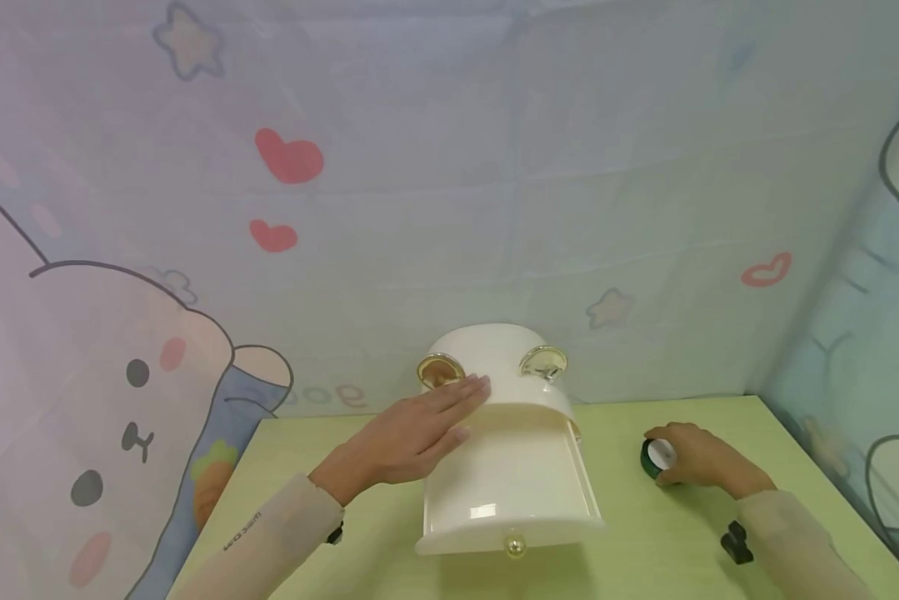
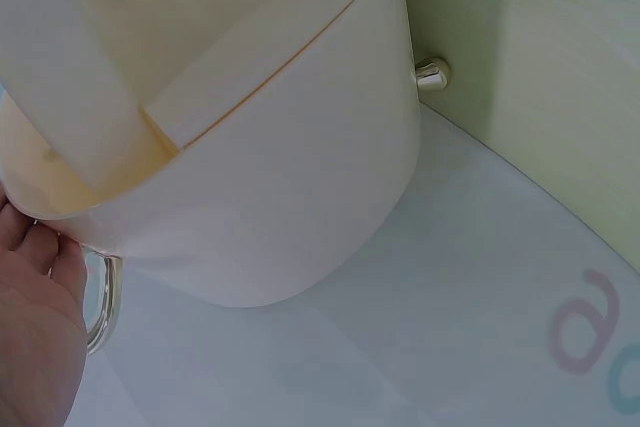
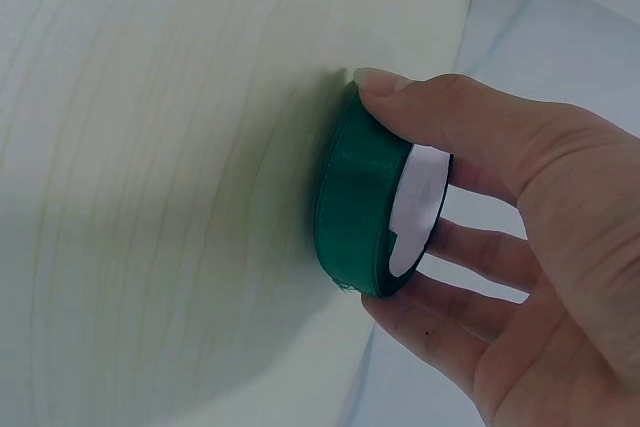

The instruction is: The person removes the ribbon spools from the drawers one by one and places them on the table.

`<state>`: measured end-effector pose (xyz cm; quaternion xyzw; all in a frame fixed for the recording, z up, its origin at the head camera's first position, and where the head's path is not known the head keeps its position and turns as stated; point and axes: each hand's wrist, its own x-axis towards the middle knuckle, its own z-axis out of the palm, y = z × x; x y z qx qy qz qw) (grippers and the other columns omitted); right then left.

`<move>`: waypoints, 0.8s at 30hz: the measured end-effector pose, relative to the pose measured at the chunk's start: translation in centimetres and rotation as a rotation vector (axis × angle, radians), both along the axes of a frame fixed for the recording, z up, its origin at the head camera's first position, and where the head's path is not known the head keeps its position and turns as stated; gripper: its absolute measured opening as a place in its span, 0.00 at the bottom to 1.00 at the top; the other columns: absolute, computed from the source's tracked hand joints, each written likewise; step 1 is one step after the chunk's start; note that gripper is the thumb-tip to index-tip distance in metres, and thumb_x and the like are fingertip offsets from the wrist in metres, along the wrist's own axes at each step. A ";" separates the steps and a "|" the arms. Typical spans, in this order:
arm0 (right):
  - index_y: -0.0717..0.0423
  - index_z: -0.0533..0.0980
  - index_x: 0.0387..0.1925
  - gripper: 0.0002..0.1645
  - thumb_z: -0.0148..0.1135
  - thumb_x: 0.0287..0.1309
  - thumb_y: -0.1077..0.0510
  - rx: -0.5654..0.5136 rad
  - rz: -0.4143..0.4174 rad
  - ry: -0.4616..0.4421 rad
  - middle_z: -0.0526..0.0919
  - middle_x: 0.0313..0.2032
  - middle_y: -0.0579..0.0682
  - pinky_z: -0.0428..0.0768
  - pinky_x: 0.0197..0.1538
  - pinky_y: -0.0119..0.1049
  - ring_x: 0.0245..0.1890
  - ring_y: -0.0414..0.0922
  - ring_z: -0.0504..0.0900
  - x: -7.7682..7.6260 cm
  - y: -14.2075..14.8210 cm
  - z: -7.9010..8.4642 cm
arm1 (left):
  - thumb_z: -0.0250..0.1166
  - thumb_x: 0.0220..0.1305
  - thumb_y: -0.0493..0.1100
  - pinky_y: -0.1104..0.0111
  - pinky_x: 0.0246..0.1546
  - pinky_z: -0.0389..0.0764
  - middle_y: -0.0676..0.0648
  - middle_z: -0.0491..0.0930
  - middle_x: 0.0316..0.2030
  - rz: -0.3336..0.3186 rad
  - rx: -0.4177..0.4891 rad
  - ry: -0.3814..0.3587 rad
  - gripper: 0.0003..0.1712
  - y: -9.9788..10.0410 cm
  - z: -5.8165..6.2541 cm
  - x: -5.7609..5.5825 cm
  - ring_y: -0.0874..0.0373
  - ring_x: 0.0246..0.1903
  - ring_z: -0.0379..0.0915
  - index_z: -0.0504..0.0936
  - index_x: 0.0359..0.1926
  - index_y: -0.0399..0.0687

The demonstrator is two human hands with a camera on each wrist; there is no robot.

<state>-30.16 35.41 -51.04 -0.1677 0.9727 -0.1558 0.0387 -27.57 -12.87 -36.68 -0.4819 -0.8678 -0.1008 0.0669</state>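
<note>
A white rounded box (image 1: 494, 354) with gold ear-shaped parts on top stands near the back of the table. Its drawer (image 1: 509, 479), pulled out toward me, has a gold knob (image 1: 515, 546) on the front and nothing visible inside. My left hand (image 1: 400, 437) rests on the top of the box with fingers extended, beside the left gold ear (image 1: 440, 370). To the right, my right hand (image 1: 696, 457) grips a roll of green ribbon (image 3: 360, 197) between thumb and fingers. The roll has a white side face and is at or just above the tabletop; contact is unclear.
The pale green table (image 1: 621, 533) runs back to a printed cloth backdrop (image 1: 419, 167) close behind the box. Another cloth panel (image 1: 861, 333) stands along the right side. A gold foot (image 2: 432, 74) juts from the box in the left wrist view.
</note>
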 end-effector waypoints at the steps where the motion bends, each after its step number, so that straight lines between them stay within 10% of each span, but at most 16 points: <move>1: 0.64 0.79 0.62 0.44 0.86 0.44 0.51 0.002 0.001 -0.001 0.83 0.58 0.67 0.84 0.52 0.60 0.56 0.65 0.82 0.0 0.1 -0.1 | 0.39 0.86 0.57 0.54 0.83 0.60 0.54 0.48 0.85 -0.001 0.001 0.000 0.35 0.0 0.0 0.0 0.56 0.84 0.47 0.46 0.86 0.58; 24: 0.67 0.77 0.64 0.44 0.83 0.48 0.51 -0.030 -0.013 -0.045 0.81 0.60 0.70 0.83 0.54 0.61 0.58 0.67 0.80 -0.1 0.3 -0.3 | 0.38 0.86 0.57 0.56 0.84 0.58 0.57 0.46 0.85 0.010 -0.004 -0.014 0.35 0.1 -0.1 0.1 0.60 0.85 0.44 0.45 0.86 0.59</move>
